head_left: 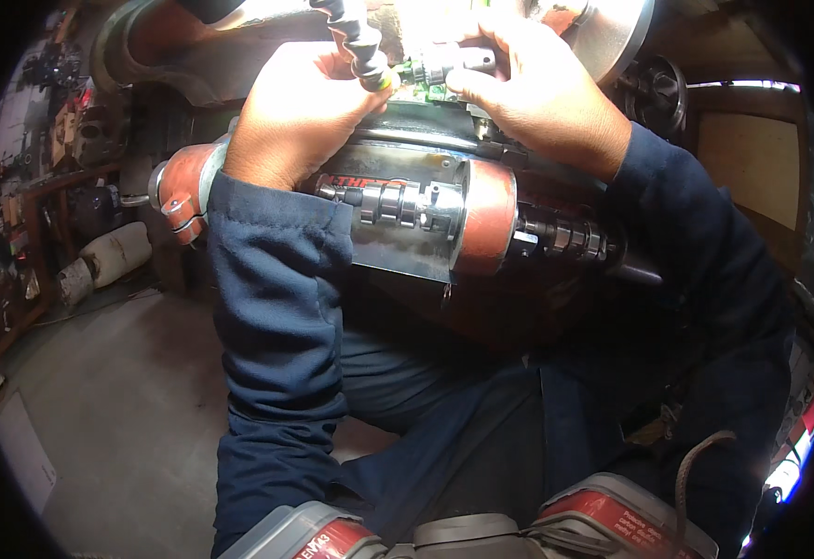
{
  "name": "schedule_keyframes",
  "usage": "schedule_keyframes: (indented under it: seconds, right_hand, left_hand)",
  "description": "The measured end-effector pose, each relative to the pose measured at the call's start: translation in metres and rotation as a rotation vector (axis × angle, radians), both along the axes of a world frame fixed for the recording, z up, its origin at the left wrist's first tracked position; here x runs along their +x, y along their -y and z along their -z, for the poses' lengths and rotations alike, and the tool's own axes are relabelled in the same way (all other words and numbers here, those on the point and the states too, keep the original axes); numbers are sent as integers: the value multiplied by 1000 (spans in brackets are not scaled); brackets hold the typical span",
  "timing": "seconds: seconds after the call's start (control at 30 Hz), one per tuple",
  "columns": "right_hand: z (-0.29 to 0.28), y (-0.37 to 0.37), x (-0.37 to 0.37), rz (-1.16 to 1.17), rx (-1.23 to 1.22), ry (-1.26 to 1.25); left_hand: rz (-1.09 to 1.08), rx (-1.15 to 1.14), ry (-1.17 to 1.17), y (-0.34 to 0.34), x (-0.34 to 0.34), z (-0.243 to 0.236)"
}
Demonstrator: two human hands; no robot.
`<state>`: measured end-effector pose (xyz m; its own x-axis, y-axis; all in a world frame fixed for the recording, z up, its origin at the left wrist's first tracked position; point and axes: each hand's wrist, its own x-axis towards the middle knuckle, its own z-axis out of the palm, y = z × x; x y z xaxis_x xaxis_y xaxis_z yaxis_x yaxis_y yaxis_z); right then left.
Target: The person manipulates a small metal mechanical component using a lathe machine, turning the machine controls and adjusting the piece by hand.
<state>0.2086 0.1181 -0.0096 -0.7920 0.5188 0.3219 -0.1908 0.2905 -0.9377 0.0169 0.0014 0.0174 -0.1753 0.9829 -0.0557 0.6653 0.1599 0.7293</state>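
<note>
1. Right hand: above and right of the red ring; thumb and fingers pinching a steel shaft piece.
2. Left hand: above and left of the ring; fingers bent, grip cannot be told.
3. Lobed shaft: visible either side of the ring.
4. Ribbed black hose: above-left of the ring, against the left hand.
5. Steel shaft piece: above the ring, slightly left.
</note>
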Motion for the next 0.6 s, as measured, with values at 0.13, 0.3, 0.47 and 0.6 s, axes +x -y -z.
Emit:
schedule_keyframes:
  seconds: [0.13, 0.3, 0.47, 0.6]
  right_hand:
    - [-1, 0, 3, 37, 72, 26]
    - [-1, 1, 7, 86, 173, 60]
    - [-1, 1, 8, 126, 258, 89]
    - [-4, 1, 11, 150, 326, 106]
  left_hand:
    - [-43, 71, 51, 1, 1, 4]
    - [-67, 40, 70, 1, 2, 2]
    - [31, 99, -11, 2, -4, 9]
    - [-9, 119, -93, 1, 1, 5]
